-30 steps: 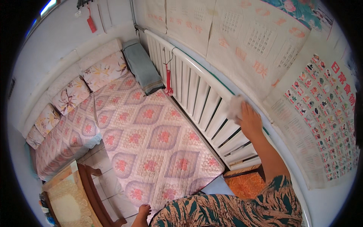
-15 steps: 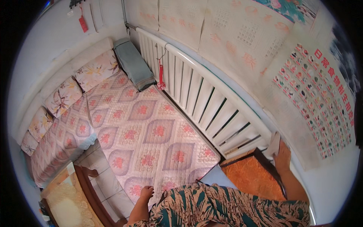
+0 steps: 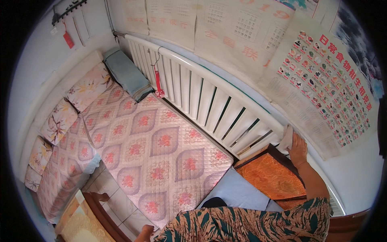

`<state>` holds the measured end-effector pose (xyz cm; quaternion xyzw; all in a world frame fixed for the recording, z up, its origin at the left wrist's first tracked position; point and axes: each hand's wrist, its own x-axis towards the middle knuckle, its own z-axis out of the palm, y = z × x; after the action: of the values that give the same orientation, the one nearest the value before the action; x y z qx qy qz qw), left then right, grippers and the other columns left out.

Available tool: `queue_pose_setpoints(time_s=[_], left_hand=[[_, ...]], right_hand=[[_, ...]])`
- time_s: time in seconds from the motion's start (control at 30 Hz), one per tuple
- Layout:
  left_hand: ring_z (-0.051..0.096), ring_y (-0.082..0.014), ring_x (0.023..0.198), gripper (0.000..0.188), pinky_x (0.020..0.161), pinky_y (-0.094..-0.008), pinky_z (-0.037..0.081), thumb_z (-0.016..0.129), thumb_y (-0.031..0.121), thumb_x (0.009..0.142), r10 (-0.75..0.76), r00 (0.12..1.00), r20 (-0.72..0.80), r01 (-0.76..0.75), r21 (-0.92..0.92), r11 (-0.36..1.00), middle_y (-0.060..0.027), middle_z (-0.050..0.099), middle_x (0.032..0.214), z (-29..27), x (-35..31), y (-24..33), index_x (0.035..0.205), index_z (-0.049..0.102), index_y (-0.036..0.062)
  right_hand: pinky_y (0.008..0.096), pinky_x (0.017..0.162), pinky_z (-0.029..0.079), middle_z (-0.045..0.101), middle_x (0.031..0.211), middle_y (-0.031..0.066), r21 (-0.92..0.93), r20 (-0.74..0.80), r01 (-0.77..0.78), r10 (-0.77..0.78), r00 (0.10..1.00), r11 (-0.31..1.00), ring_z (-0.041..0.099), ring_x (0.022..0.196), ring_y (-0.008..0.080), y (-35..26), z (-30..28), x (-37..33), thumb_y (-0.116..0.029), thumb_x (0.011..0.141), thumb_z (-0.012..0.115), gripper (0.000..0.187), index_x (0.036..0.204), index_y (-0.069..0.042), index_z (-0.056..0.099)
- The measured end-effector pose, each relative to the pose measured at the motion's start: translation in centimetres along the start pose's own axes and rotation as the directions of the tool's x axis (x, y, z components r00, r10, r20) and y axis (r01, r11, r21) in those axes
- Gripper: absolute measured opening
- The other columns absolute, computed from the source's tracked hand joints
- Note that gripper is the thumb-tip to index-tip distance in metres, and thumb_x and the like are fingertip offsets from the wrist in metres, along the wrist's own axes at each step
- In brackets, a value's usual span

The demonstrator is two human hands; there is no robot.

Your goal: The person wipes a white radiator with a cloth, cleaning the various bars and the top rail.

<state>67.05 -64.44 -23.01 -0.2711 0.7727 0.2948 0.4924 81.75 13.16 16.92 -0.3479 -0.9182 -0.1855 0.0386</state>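
My right hand [image 3: 298, 150] presses a pale folded cloth [image 3: 287, 137] against the top of a long white radiator [image 3: 217, 82] by the wall, its fingers closed over the cloth. Just below that arm leans an orange patterned cushion [image 3: 270, 173] with a dark border. At the lower edge, my left hand [image 3: 146, 233] shows only in part, above the floor beside the seat; its fingers are not clear. Nearest to it is the pink flowered quilted pad [image 3: 165, 141].
A grey-blue bolster [image 3: 127, 74] and several flowered cushions [image 3: 89, 86] line the far and left sides. A red hanging ornament [image 3: 157, 82] dangles from the radiator. At lower left stands a wooden table [image 3: 96, 213] with a lace cover. Paper calendars [image 3: 234, 36] and a food poster [image 3: 322, 76] cover the wall.
The view has shifted to the right and down. My left hand has dropped toward the lower edge. My right hand keeps the cloth on nearly the same part of the radiator.
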Motion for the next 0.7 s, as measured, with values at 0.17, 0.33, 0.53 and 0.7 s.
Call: queue_pose_setpoints(time_s=[0.17,0.33,0.53,0.7], left_hand=[[0.066,-0.0184,0.068,0.025,0.056,-0.0320,0.053,0.061,0.024,0.087,0.207,0.969,0.131,-0.220,0.094,0.971,-0.0076,0.069,0.083,-0.4,-1.6,7.2,0.100,0.068,0.0044],[0.065,-0.0158,0.082,0.029,0.064,-0.0305,0.052,0.060,0.023,0.090,0.366,0.892,0.267,-0.358,-0.079,0.930,-0.0062,0.068,0.094,6.2,-9.1,16.1,0.112,0.063,0.0039],[0.066,-0.0175,0.079,0.030,0.060,-0.0308,0.052,0.061,0.024,0.088,0.250,0.876,0.412,-0.278,0.010,0.960,-0.0062,0.068,0.090,8.7,-8.3,12.1,0.110,0.064,0.0037],[0.064,-0.0182,0.081,0.028,0.063,-0.0320,0.051,0.053,0.020,0.092,0.059,0.957,0.283,-0.130,0.240,0.962,-0.0079,0.067,0.097,4.7,-5.3,6.3,0.113,0.062,0.0027]], right_hand=[[0.0453,0.099,0.041,0.049,0.134,0.0135,-0.034,-0.218,0.049,-0.056,0.974,0.998,0.050,0.117,0.0334,1.1,1.9,-1.0,-0.028,0.074,0.075,0.084,0.145,-0.011,0.033],[0.0448,0.096,0.044,0.054,0.129,0.0133,-0.079,-0.266,0.056,-0.075,0.961,0.995,0.053,0.112,0.0345,0.3,0.8,-0.9,-0.032,0.077,0.073,0.077,0.143,-0.013,0.037],[0.0495,0.094,0.044,0.053,0.131,0.0112,-0.070,-0.218,0.017,-0.032,0.975,0.997,0.052,0.112,0.0358,0.5,1.6,-0.7,-0.033,0.078,0.071,0.075,0.141,-0.012,0.039],[0.0486,0.095,0.043,0.050,0.134,0.0111,-0.160,-0.285,-0.020,-0.026,0.958,0.987,0.051,0.115,0.0349,2.0,3.7,-1.3,-0.037,0.079,0.071,0.074,0.141,-0.014,0.038]])
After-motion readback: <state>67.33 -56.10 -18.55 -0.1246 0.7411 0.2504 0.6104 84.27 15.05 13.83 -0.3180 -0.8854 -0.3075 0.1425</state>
